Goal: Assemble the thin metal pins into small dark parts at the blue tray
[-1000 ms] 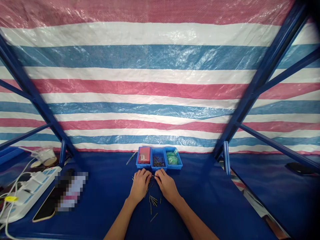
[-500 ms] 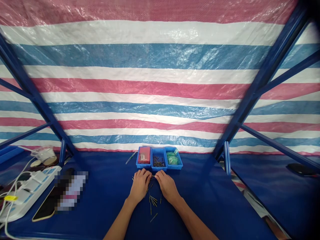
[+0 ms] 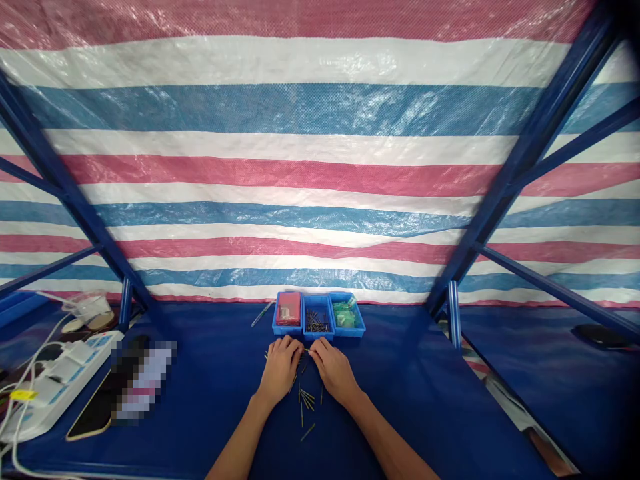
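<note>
My left hand [image 3: 280, 368] and my right hand [image 3: 334, 369] rest close together on the blue table cover, both with fingers curled. Between their fingertips they pinch a thin metal pin [image 3: 306, 351]. Several loose pins [image 3: 306, 399] lie scattered on the cover just below and between my hands. Right behind my hands stand three small blue bins: the left bin [image 3: 289, 310] holds a red packet, the middle bin [image 3: 317, 322] holds dark pins, the right bin [image 3: 346, 315] holds green pieces.
A white power strip [image 3: 50, 387] with cables and a phone [image 3: 90, 417] lie at the left. A clear plastic cup [image 3: 93, 308] stands at far left. A thin stick [image 3: 262, 315] lies left of the bins. Blue frame bars [image 3: 453, 313] rise on both sides; a striped tarp hangs behind.
My hands stay in nearly the same spot, still pinching the pin; the view has shifted slightly downward.
</note>
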A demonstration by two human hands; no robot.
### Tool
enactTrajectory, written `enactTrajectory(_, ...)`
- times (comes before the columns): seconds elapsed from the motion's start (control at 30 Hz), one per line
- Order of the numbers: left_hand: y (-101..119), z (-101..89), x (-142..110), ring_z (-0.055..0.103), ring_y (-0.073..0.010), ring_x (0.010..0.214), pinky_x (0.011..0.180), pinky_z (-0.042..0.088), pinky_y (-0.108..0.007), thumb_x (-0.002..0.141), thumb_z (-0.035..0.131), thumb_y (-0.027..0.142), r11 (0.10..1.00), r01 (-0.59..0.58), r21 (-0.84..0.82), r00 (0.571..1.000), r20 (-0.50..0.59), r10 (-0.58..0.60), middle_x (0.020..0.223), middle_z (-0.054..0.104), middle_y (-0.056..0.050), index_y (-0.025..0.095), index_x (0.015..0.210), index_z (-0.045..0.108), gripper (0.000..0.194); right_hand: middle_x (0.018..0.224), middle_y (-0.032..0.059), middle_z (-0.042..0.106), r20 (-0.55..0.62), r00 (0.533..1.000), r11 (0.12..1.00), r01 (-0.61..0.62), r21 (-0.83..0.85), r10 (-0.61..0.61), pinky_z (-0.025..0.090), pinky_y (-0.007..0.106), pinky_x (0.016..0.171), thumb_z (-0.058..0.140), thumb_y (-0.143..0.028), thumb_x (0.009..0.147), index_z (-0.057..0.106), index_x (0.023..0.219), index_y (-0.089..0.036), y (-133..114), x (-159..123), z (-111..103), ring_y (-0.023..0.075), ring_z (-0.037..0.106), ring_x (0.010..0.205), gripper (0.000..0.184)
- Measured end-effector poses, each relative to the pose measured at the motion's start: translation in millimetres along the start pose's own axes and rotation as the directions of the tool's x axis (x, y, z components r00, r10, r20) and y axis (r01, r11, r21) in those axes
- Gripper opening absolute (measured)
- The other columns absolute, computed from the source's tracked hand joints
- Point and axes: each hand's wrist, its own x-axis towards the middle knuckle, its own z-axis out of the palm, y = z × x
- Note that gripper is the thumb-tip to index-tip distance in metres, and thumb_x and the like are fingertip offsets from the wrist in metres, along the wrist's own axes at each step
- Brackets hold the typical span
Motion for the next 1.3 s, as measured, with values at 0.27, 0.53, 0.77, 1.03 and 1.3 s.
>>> enactTrajectory(0.27, -0.4, 0.4, -0.2, 0.06, -0.0243, 0.101, 0.091, 0.044, -0.039, 0.114, 0.036, 0.031, 1.0, -0.004, 0.002, 1.0, -0.014, 0.004, 0.108, 0.066, -0.005, 0.027, 0.106, 0.068, 0.033, 0.102, 0.0022, 0.068, 0.013, 1.0, 0.999, -0.016, -0.036, 0.016, 0.045, 0.029, 0.072, 0.041, -0.027, 0.115, 0.061, 0.102, -0.025, -0.7, 1.0, 0.8, 0.0196, 0.067, 0.082, 0.024)
enactTrajectory(0.53, 0.5, -0.3, -0.7, 0.06, -0.0242, 0.101, 0.091, 0.044, -0.04, 0.114, 0.037, 0.031, 1.0, -0.004, -0.005, 1.0, -0.006, 0.004, 0.108, 0.066, -0.005, 0.026, 0.107, 0.067, 0.032, 0.102, 0.0015, 0.067, 0.018, 1.0, 1.0, -0.023, -0.013, 0.023, 0.045, 0.029, 0.072, 0.039, -0.025, 0.115, 0.058, 0.101, -0.025, 1.4, 0.7, 2.2, 0.019, 0.067, 0.081, 0.023)
enactTrajectory(0.77, 0.4, -0.5, -0.5, 0.059, -0.0239, 0.101, 0.091, 0.043, -0.04, 0.114, 0.037, 0.03, 1.0, -0.001, -0.018, 1.0, 0.003, 0.001, 0.108, 0.066, -0.004, 0.026, 0.107, 0.067, 0.031, 0.103, 0.0022, 0.068, 0.031, 0.999, 0.999, -0.032, -0.04, 0.033, 0.045, 0.03, 0.074, 0.036, -0.026, 0.116, 0.06, 0.104, -0.025, 2.6, -0.2, 4.9, 0.0198, 0.066, 0.082, 0.027)
enactTrajectory(1.03, 0.2, 0.4, 0.1, 0.059, -0.024, 0.101, 0.091, 0.043, -0.039, 0.114, 0.038, 0.029, 1.0, -0.004, 0.002, 1.0, -0.01, 0.004, 0.108, 0.066, -0.004, 0.026, 0.106, 0.067, 0.03, 0.101, 0.001, 0.068, 0.025, 0.999, 0.999, -0.029, 0.021, 0.028, 0.044, 0.028, 0.072, 0.045, -0.022, 0.112, 0.059, 0.101, -0.025, -1.8, 1.5, -3.0, 0.0191, 0.067, 0.083, 0.018)
enactTrajectory(1.3, 1.2, -0.4, -0.5, 0.06, -0.0241, 0.1, 0.09, 0.044, -0.039, 0.113, 0.038, 0.028, 1.0, -0.008, 0.001, 1.0, -0.004, 0.008, 0.107, 0.067, -0.005, 0.026, 0.106, 0.068, 0.031, 0.099, 0.0014, 0.069, 0.001, 1.0, 1.0, -0.01, -0.029, 0.01, 0.043, 0.028, 0.072, 0.043, -0.026, 0.114, 0.06, 0.1, -0.025, 2.8, -0.2, 4.3, 0.0197, 0.067, 0.081, 0.021)
